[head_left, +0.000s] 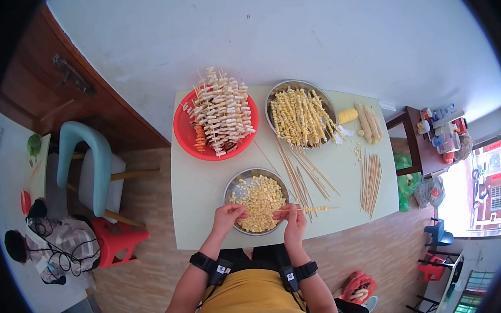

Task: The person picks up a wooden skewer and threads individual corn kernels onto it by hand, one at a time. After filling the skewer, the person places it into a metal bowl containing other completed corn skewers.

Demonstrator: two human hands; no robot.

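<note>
My right hand [294,216] pinches a thin wooden skewer [317,209], which points right and carries several yellow corn kernels. Over the left side of a steel bowl [226,192], my left hand [230,216] has its thumb and fingers pressed together; whatever is between them is too small to see. Loose corn kernels [260,194] fill much of that bowl, below both hands. Beyond it, bare skewers [297,179] lie scattered on the table. A larger steel basin [269,101] holds many corn skewers [301,116].
A red basin [181,131] at back left is heaped with skewers of pale slices [224,112]. Another row of bare skewers [369,185], a corn cob [348,115] and stripped cobs [370,123] lie on the table's right [343,218]. A blue chair [72,153] stands left.
</note>
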